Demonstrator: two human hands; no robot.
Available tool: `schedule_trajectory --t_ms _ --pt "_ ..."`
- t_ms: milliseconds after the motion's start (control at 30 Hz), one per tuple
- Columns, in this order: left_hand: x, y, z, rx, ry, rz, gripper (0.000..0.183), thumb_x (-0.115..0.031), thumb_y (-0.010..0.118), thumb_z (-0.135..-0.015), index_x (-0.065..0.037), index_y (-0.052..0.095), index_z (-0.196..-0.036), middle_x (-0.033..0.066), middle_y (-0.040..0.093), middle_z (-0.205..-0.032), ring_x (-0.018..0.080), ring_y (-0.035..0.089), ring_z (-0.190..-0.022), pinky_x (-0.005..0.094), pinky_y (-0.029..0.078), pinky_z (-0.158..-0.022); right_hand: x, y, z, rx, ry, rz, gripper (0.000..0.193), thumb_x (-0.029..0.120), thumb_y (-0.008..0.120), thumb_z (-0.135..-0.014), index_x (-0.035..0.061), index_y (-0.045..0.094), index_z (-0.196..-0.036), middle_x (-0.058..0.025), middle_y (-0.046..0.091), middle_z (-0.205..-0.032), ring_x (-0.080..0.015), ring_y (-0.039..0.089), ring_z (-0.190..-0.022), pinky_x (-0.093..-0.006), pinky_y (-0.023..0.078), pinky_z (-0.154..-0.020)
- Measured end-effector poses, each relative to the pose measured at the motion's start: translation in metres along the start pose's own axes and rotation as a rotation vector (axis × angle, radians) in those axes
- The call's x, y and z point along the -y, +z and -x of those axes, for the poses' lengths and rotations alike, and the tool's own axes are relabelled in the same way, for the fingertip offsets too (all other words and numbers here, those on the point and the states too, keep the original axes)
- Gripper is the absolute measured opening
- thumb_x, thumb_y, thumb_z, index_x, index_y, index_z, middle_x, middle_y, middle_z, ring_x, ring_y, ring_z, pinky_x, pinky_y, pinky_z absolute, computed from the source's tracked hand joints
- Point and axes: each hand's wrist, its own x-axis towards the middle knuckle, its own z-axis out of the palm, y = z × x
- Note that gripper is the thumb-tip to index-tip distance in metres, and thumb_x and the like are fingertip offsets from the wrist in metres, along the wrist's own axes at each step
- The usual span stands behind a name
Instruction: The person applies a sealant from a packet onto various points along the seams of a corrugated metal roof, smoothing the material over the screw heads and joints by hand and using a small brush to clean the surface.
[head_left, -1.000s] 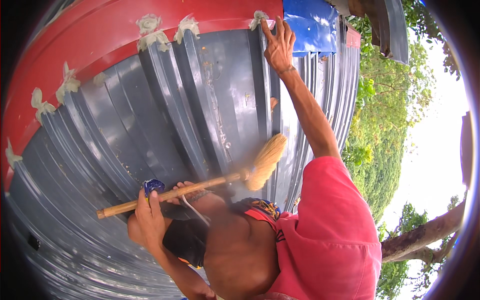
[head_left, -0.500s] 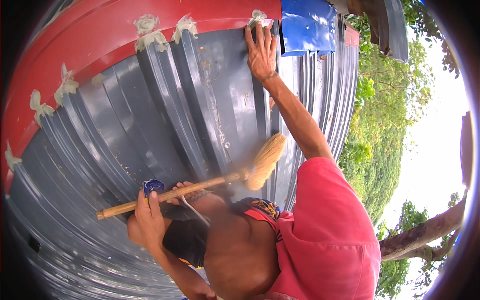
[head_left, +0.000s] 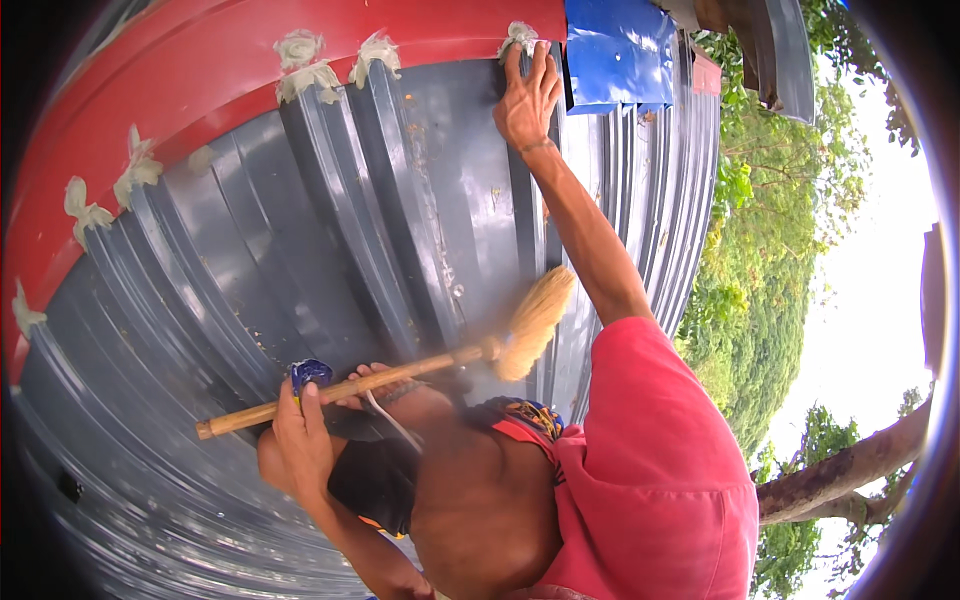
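Gripping a wooden-handled brush, the left hand is closed around the lower part of the stick, thumb pointing up along it, with a small blue cap-like object pinched at the fingertips against the handle. The brush lies slanted across the grey corrugated metal sheeting, its straw-coloured bristle head raised to the right and resting against a rib of the metal. Up at the top edge, the right hand is stretched out at arm's length, fingers spread and pressed flat on the sheeting, fingertips touching a pale lump of sealant; it grips nothing. More pale lumps of sealant sit along the seam where the grey ribs meet a red band. A blue panel hangs just beside the right hand. Lower down, a pink sleeve covers the shoulder, and green trees fill the view beyond the sheet's edge.
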Motion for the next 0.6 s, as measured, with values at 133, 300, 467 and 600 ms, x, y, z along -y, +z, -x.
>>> schedule_trajectory --t_ms 133,300,467,600 --pt "0.007 0.003 -0.001 -0.007 0.015 0.022 0.036 -0.03 0.05 -0.108 0.003 0.062 -0.117 0.0152 0.068 -0.087 0.0294 0.066 -0.085 0.042 0.049 -0.081 0.021 0.008 -0.01 -0.025 0.051 -0.033 0.081 0.003 0.063 -0.076 0.0004 0.039 -0.153 -0.0345 0.022 -0.163 -0.0534 0.028 -0.146 -0.0627 0.023 -0.118" --pt "0.004 0.001 -0.001 0.005 0.004 -0.016 0.036 -0.03 0.05 -0.108 0.002 0.062 -0.116 0.0148 0.067 -0.086 0.03 0.065 -0.084 0.0425 0.049 -0.081 0.032 0.013 -0.018 -0.113 0.094 -0.103 0.082 0.001 0.061 -0.074 0.0002 0.039 -0.153 -0.0355 0.02 -0.163 -0.054 0.027 -0.146 -0.0641 0.02 -0.119" --pt "0.005 0.002 0.0 -0.025 0.044 0.008 0.032 -0.031 0.048 -0.111 -0.001 0.06 -0.108 0.0069 0.065 -0.086 0.0187 0.055 -0.078 0.0355 0.044 -0.075 0.045 -0.012 -0.017 -0.134 -0.101 -0.151 0.082 0.0 0.06 -0.074 0.0018 0.041 -0.153 -0.0349 0.025 -0.16 -0.0529 0.027 -0.145 -0.0629 0.02 -0.118" --pt "0.004 0.002 0.001 -0.029 0.048 0.009 0.032 -0.031 0.048 -0.111 -0.001 0.061 -0.108 0.0078 0.066 -0.086 0.0195 0.055 -0.078 0.0363 0.044 -0.075 0.032 -0.006 -0.014 -0.13 0.048 -0.16 0.078 0.0 0.059 -0.074 -0.0011 0.043 -0.15 -0.0353 0.027 -0.159 -0.0533 0.027 -0.145 -0.0604 0.022 -0.116"
